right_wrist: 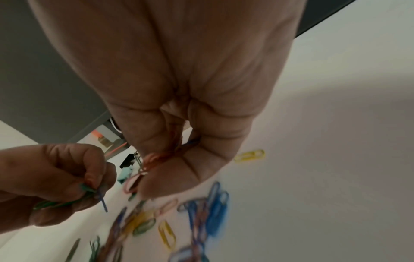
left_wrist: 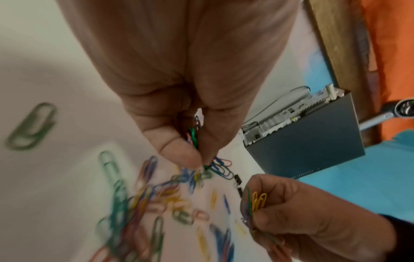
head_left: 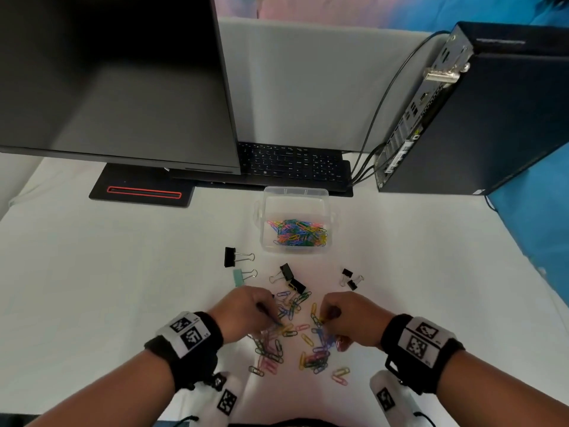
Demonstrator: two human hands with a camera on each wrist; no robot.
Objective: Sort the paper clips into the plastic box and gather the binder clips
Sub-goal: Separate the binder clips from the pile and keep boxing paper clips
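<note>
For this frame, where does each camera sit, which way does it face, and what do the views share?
Head: worn on the head, looking down at the plastic box, binder clips and loose paper clips; both forearms show.
Left wrist: looks along the left hand, which pinches clips; right hand in view.
Right wrist: looks along the right hand, also pinching clips; left hand in view.
Shared: all three show both hands and the loose paper clips.
</note>
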